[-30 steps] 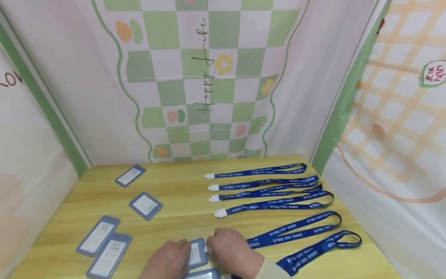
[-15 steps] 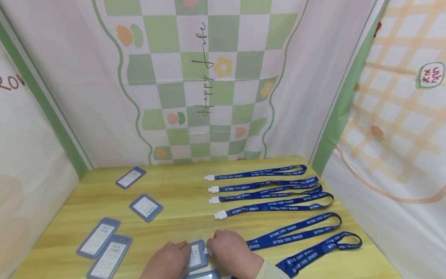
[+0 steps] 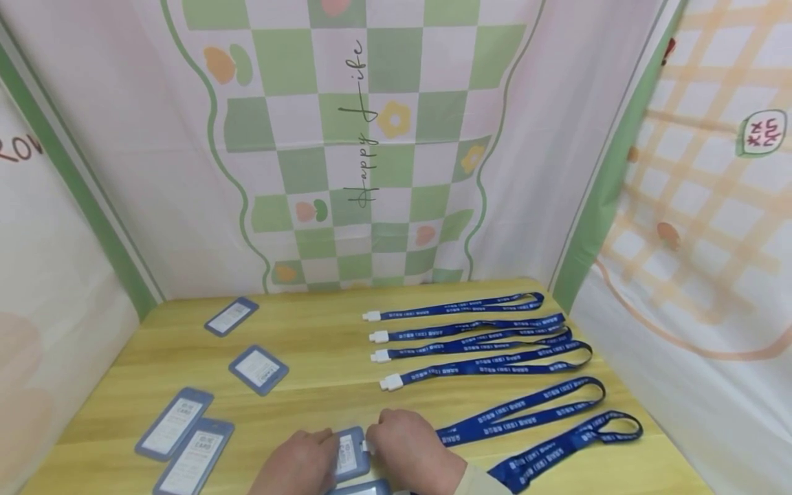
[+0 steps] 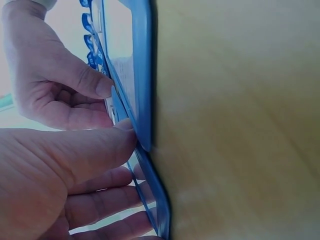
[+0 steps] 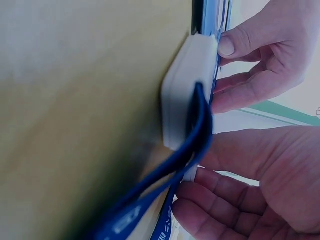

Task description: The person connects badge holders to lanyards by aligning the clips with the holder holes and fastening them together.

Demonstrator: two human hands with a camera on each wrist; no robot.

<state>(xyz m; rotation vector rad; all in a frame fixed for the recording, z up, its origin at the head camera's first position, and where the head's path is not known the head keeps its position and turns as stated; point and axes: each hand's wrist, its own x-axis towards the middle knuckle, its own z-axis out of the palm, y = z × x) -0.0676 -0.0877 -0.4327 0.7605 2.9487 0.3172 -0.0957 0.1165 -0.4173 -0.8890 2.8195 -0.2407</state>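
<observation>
Near the front of the table, my left hand [image 3: 301,462] holds a blue-grey badge holder [image 3: 350,452], thumb on one face and fingers behind it, as the left wrist view shows. Against the holder's right end, my right hand [image 3: 413,450] pinches the small white clip [image 5: 190,173] of a navy lanyard [image 3: 460,432]. The fingers hide most of that clip and the spot where it meets the holder. Closer to me lies a second badge holder [image 3: 365,489], cut off by the frame. A larger-looking white clip [image 5: 187,90] sits at its end in the right wrist view, with a lanyard strap attached.
Several lanyards [image 3: 489,364] lie in rows on the right, white clips facing left. On the left are several loose badge holders [image 3: 258,369], two of them overlapping near the front. Patterned curtains [image 3: 396,172] enclose the wooden table [image 3: 322,330] at the back and sides.
Both hands stay at the same place, with the badge holder and the clip held together. The head view has tilted very slightly; nothing else visibly moves.
</observation>
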